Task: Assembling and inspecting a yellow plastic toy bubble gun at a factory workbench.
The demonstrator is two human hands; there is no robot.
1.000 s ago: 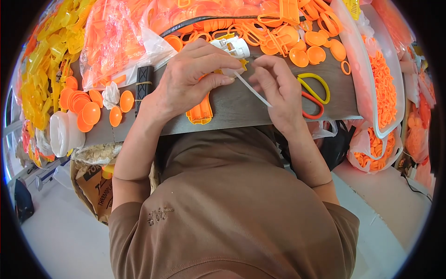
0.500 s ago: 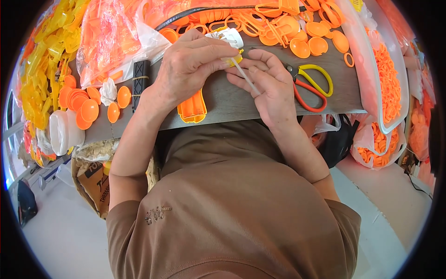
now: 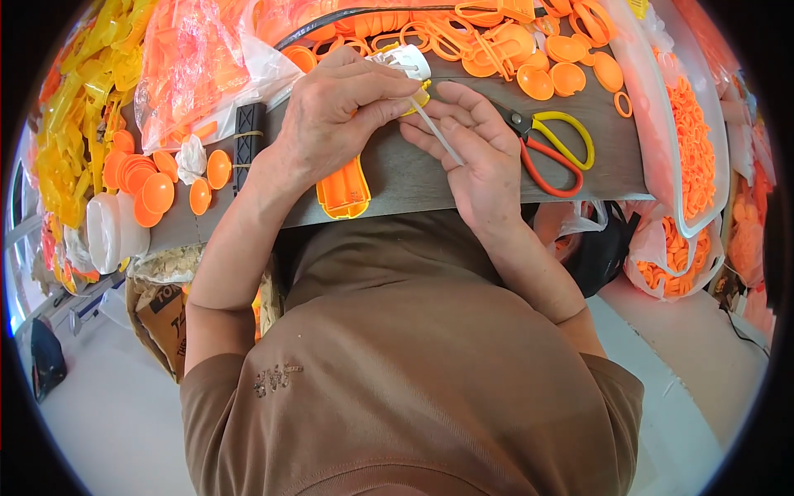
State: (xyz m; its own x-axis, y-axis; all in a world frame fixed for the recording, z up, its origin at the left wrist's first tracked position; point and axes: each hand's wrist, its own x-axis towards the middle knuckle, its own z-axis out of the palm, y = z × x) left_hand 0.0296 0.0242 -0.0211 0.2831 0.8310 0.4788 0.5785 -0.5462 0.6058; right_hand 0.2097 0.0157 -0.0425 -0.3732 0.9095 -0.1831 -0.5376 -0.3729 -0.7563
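Note:
My left hand (image 3: 331, 116) is closed, pinching a small yellow plastic piece (image 3: 420, 97) and the upper end of a thin white rod (image 3: 437, 132) between thumb and fingers. My right hand (image 3: 480, 136) is half curled around the rod's lower part, its fingertips close to the yellow piece. Just beyond the fingers lies a white cylindrical part (image 3: 405, 59), partly hidden by my left hand. An orange casing with a yellow rim (image 3: 343, 190) lies below my left wrist at the table's near edge. To the right of my right hand lie scissors (image 3: 558, 149) with one yellow and one red handle.
Orange scoops (image 3: 157, 194) and a black ribbed bar (image 3: 246, 145) lie on the left of the table (image 3: 587, 186). More orange parts (image 3: 504, 50) heap up at the back. A clear bin (image 3: 703, 223) of small orange pieces stands right; yellow parts (image 3: 83, 116) pile far left.
My right hand has shifted very slightly left, and the rod's lower end shows a little more clear of the palm. My left hand keeps its pinch.

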